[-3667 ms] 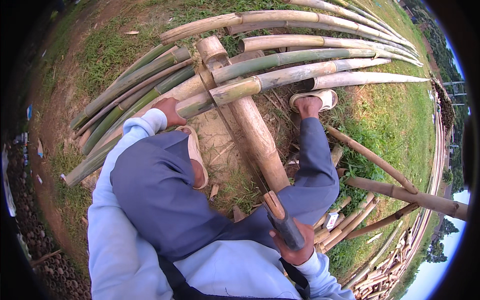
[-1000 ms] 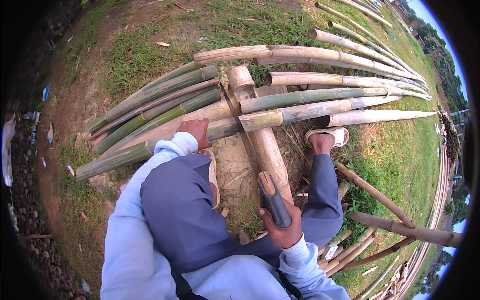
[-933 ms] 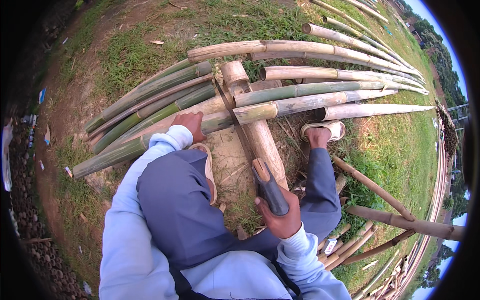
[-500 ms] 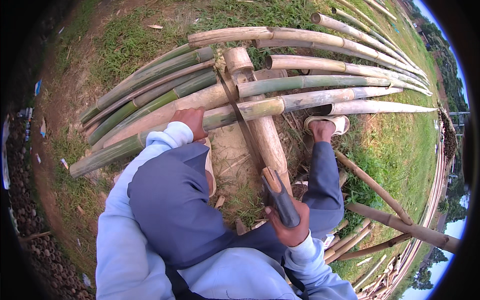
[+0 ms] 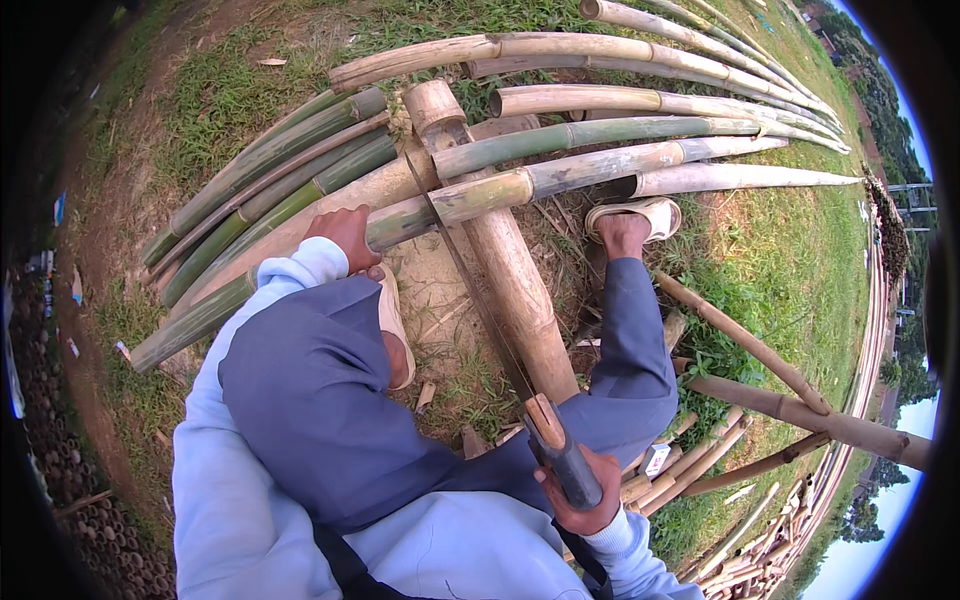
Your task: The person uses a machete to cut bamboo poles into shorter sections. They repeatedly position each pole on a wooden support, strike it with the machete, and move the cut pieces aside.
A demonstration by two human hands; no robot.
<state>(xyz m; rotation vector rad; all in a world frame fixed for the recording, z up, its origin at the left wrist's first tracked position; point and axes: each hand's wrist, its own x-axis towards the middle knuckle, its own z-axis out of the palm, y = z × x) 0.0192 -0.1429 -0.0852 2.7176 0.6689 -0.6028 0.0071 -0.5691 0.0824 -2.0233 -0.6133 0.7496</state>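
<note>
My left hand (image 5: 343, 238) is closed round a greenish bamboo pole (image 5: 490, 195) that runs from the lower left to the upper right. In my right hand (image 5: 590, 490) is the dark handle of a handsaw (image 5: 470, 275). Its long blade crosses the pole to the right of my left hand, with the tip beyond the pole's far side. Beneath the pole, a thick pale bamboo support (image 5: 515, 290) slopes down toward my right knee. How deep the blade sits in the pole cannot be made out.
Cut green bamboo lengths (image 5: 285, 185) lie at the left. Several long poles (image 5: 690, 60) stretch away to the upper right. Crossed poles (image 5: 800, 420) stand by my right leg, with shorter pieces beneath. My sandalled feet (image 5: 625, 230) rest on either side of the support.
The saw has been drawn back toward me, so less blade shows beyond the pole. The whole view has shifted a little; my left hand keeps its hold on the pole.
</note>
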